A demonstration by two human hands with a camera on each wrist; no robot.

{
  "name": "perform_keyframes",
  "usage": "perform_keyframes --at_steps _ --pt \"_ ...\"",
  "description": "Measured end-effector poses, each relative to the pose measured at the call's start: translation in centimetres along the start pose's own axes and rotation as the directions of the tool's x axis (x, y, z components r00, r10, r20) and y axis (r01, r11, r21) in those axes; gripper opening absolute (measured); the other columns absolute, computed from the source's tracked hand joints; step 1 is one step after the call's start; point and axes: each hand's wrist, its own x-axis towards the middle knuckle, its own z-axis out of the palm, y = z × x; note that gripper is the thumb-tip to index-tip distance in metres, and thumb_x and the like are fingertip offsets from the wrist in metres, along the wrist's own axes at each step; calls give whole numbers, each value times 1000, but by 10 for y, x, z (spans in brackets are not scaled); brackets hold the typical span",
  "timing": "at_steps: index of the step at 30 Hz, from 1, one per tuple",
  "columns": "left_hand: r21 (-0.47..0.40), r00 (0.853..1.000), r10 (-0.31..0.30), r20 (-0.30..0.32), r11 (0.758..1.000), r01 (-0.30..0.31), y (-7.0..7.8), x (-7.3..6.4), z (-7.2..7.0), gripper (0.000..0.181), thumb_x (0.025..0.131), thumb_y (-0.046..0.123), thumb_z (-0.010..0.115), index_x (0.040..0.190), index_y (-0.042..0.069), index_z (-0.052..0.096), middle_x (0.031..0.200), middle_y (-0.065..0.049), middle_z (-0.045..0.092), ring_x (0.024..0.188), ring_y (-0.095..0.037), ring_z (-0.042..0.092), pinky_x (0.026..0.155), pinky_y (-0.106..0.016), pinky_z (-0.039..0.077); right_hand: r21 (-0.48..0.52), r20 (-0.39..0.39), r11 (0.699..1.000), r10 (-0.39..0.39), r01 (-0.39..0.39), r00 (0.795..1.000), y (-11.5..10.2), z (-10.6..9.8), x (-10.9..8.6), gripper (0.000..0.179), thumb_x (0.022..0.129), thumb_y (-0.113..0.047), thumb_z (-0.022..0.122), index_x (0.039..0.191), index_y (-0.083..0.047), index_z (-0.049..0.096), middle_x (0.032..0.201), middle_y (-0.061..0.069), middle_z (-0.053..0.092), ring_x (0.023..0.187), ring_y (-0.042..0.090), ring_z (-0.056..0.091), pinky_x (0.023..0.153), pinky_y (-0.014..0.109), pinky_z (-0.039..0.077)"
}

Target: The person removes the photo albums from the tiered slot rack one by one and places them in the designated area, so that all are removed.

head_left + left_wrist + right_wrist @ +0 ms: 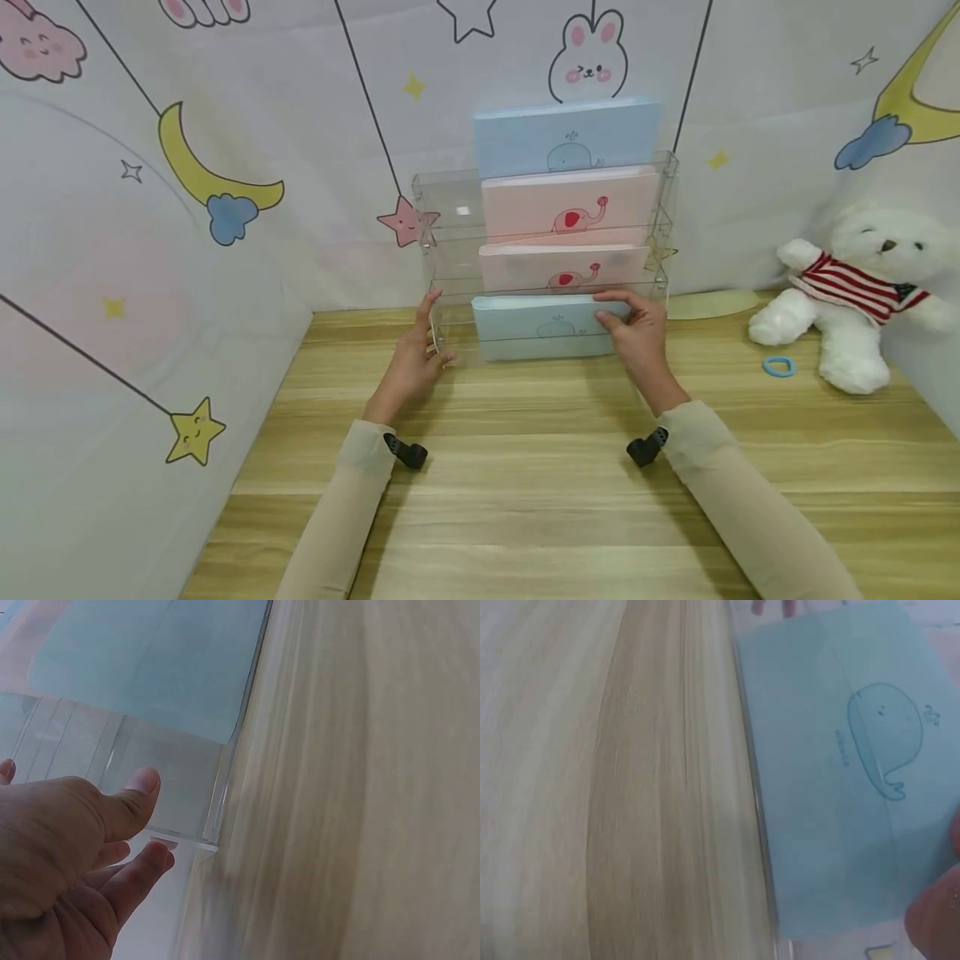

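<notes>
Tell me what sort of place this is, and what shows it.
Probably a child's desk or play corner, perhaps a staged one: a wood-grain table stands before cloth printed with cartoon moons and stars, with a white teddy bear and a clear rack of animal-themed booklets.

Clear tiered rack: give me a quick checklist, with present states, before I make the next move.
1. Rack standing on the table: ok.
2. Front whale booklet in the lowest, front tier: ok.
3. Front whale booklet reaching the rack's left wall: not ok, there is a gap.
4. Left hand at the rack's left side: ok.
5. Right hand at the front whale booklet's upper right corner: ok; whether it grips firmly: cannot tell.
6. White bear and blue ring apart from the rack: ok.
</notes>
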Motion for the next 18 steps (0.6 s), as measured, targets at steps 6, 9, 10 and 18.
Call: perform_keyframes --at_steps 6,9,10,18 --pt "-3 1000 3 -5 1000 -3 0 1 2 116 92 -3 80 168 46 7 161 -38 45 131 -51 66 98 -51 63 -8 -44 999 -52 52 998 -13 0 1 15 89 10 80 102 4 82 97 -26 76 76 0 52 57 12 40" --pt "-15 1000 -5 -4 1000 5 1 0 2 116 93 -3 79 168 47 7 162 -36 45 132 -51 65 99 -51 62 9 -43 996 -91 92 995 -25 -2 4 13 89 10 80 101 5 81 96 -25 77 80 -1 59 60 12 44" --pt "-15 1000 -7 -3 1000 7 1 0 1 116 93 -3 79 168 48 7 162 -35 45 133 -51 65 100 -51 62 18 -45 995 -98 99 994 -29 -3 6 13 89 11 80 101 6 81 97 -25 77 82 -1 62 63 12 47" --pt "-13 1000 8 -7 1000 -8 2 0 1 116 93 -5 78 168 45 6 161 -35 47 131 -51 66 98 -52 63 87 -118 991 -93 103 989 -54 -6 12 17 85 15 81 101 13 79 93 -21 79 92 1 69 63 13 49"
